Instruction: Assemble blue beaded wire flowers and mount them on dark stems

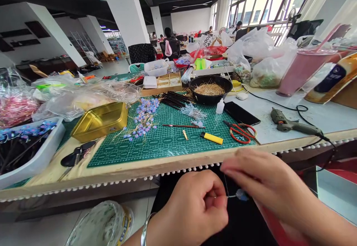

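My left hand [195, 205], with a silver bangle [145, 231] at the wrist, is closed in a pinch on the end of a thin pale stem. That stem runs right to a small bluish flower piece [242, 195], which hangs just under my right hand [259, 179]. The right hand has its fingers together, and whatever they hold is hidden. Both hands are in front of the table edge. On the green cutting mat [150, 147] lie blue-purple flowers [145, 115], a yellow lighter [213, 138], red-handled scissors [241, 132] and a brown stick [182, 126].
A gold tin [103, 121], a black bowl [210, 99], a white glue bottle [220, 106] and a black phone [241, 112] stand or lie behind. At right are a glue gun [292, 123] with its cord and a pink cup [302, 73]. A bucket [97, 225] is below.
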Demonstrator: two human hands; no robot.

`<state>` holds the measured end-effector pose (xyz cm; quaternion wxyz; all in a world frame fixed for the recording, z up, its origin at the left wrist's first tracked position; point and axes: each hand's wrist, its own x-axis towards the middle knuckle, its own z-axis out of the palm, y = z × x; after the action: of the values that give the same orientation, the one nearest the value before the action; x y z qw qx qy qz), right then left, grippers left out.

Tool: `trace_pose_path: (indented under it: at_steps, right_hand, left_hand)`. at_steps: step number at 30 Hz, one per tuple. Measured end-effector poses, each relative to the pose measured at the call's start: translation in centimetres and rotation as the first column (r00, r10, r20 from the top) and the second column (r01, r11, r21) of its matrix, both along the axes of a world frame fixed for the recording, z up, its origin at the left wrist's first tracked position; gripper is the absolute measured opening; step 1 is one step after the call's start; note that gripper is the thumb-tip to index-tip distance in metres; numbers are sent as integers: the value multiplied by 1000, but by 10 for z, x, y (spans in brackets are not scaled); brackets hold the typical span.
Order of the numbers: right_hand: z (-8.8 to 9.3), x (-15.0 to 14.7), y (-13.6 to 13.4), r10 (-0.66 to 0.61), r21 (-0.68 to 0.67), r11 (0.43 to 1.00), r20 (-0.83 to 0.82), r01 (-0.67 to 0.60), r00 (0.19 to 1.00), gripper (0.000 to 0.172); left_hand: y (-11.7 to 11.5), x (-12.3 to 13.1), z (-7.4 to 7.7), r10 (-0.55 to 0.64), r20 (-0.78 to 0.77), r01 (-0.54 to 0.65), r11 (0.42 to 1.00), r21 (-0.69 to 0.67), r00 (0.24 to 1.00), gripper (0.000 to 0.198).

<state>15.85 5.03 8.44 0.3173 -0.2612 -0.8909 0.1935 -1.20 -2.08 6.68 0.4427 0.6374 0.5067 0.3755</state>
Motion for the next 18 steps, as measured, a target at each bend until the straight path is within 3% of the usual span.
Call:
trace_pose_path:
  at_steps: [3,4,6,8,10,13,15,18]
  right_hand:
    - [-20,-8,-4,47,-245,969,15,-42,999,22]
    - [-27,-9,-12,71,-235,970,36,-61,997,27]
    - [-34,-7,-31,95,-9,995,90,-95,991,34]
    - [-28,0,-42,113,251,959,98,-134,989,34]
    - [-13,7,-41,90,354,930,43,-99,995,30]
    - [10,13,-25,0,215,976,-39,8,999,21]
    - [17,14,-18,-1,137,991,-28,5,1000,18]
    - [16,10,-24,11,243,970,39,-21,999,25]
  left_hand:
    - [-3,-1,5,28,19,-29,998,62,999,12]
    - [-3,-2,5,51,10,-51,995,86,999,12]
    - [-2,-4,4,76,-58,-65,984,163,995,13]
    - [-1,-5,0,79,-151,-43,972,232,985,13]
    - [-1,-4,-3,73,-215,-14,965,262,974,13]
    - [-1,1,-5,64,-222,-3,964,267,973,15]
    - [-1,2,-6,52,-216,2,970,244,975,15]
    - [0,1,-9,29,-187,-5,992,127,982,14]
